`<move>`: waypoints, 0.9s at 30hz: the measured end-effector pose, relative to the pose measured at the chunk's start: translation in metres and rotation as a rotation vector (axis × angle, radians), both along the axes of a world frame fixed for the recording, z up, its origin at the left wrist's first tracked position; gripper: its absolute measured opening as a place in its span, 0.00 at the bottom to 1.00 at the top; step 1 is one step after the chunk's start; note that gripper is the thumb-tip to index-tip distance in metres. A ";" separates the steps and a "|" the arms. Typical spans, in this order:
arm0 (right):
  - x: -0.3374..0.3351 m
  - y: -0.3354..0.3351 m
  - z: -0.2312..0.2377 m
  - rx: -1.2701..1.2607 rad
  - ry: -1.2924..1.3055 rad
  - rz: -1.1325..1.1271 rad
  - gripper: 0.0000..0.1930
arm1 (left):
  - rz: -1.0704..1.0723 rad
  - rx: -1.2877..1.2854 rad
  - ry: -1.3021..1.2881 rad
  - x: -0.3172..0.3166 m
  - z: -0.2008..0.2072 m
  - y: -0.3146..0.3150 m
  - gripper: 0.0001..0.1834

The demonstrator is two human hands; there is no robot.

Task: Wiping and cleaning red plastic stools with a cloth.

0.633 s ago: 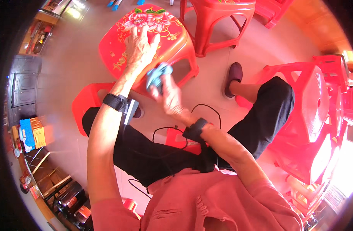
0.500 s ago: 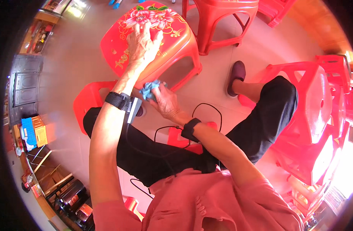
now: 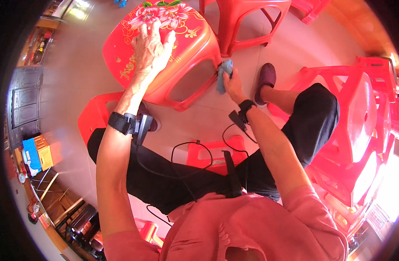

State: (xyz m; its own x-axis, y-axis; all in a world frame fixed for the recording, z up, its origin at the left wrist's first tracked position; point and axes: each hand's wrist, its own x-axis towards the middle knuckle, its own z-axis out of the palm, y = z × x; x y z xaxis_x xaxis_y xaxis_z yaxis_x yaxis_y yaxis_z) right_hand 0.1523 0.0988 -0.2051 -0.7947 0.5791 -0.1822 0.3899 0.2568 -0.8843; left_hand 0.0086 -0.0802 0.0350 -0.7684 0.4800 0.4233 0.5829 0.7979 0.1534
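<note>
A red plastic stool (image 3: 121, 48) with a flower pattern on its seat stands in front of me. My left hand (image 3: 151, 53) lies on the seat with its fingers stretched out over the printed flowers. Beside the stool's right legs, my right hand (image 3: 234, 85) is closed on a blue-grey cloth (image 3: 225, 75). The cloth is bunched at the fingers and appears to touch the leg; exact contact is hard to see. Both wrists wear black straps with small devices, and a black cable (image 3: 182, 176) loops from them across my lap.
Another red stool (image 3: 241, 26) stands just beyond the patterned one. Stacked red stools (image 3: 345, 117) crowd my right side. A red stool (image 3: 93, 114) is partly hidden by my left leg. Blue and yellow boxes (image 3: 38, 153) rest on a shelf at far left.
My right hand has moved right and away from me with the cloth, from the stool's near side to its right legs. The stool appears slightly further left; my left hand stays on its seat.
</note>
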 end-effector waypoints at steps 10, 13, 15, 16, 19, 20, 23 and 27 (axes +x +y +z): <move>0.001 -0.110 -0.010 -0.046 0.070 -0.129 0.28 | -0.014 -0.013 0.002 -0.004 -0.001 0.014 0.29; 0.037 -0.157 -0.004 0.051 0.019 0.121 0.26 | -0.044 0.018 0.004 -0.005 -0.011 0.027 0.29; 0.034 -0.152 -0.002 -0.027 0.094 0.049 0.26 | -0.070 0.022 0.021 -0.006 -0.011 0.037 0.29; 0.035 -0.147 -0.003 -0.101 0.157 -0.014 0.26 | -0.084 0.028 0.022 -0.007 -0.015 0.043 0.29; 0.038 -0.115 0.026 -0.291 -0.036 0.220 0.23 | -0.058 0.011 0.051 -0.010 -0.015 0.008 0.29; 0.039 -0.097 0.020 -0.222 0.045 0.127 0.22 | -0.054 0.007 0.054 -0.009 -0.008 0.008 0.29; 0.028 -0.025 -0.009 -0.124 -0.039 -0.258 0.20 | -0.045 0.022 -0.009 -0.007 -0.011 0.021 0.29; -0.013 0.007 -0.009 -0.260 0.116 -0.247 0.16 | -0.026 -0.016 -0.028 -0.005 -0.007 0.016 0.29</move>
